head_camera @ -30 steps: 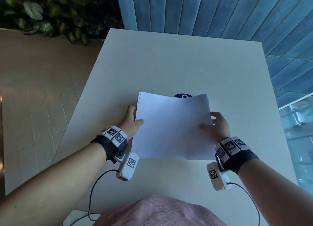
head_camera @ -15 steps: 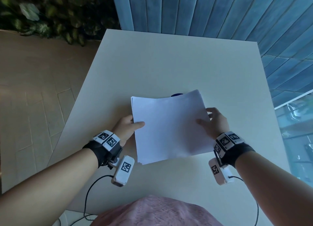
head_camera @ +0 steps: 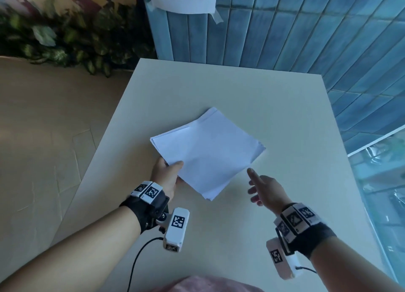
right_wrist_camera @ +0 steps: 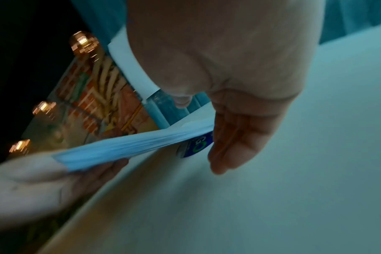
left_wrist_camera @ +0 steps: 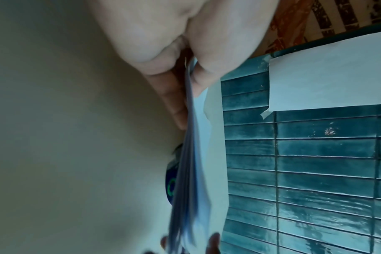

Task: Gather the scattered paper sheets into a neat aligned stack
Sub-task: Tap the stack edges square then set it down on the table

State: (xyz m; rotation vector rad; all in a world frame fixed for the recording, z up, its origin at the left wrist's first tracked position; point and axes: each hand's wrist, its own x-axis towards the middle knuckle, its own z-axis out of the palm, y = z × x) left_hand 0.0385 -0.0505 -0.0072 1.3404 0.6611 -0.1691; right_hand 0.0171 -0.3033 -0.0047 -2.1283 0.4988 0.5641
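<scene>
We pinch the paper stack (head_camera: 208, 151) by one corner with our left hand (head_camera: 165, 173); our right hand (head_camera: 264, 187) hangs open, empty. Unsupported sheets may fan or slip.

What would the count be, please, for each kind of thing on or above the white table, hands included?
Stack of white paper sheets: 1
Dark blue round object with a green ring, under the stack: 1
Hands: 2, left hand and right hand
Total: 4
</scene>
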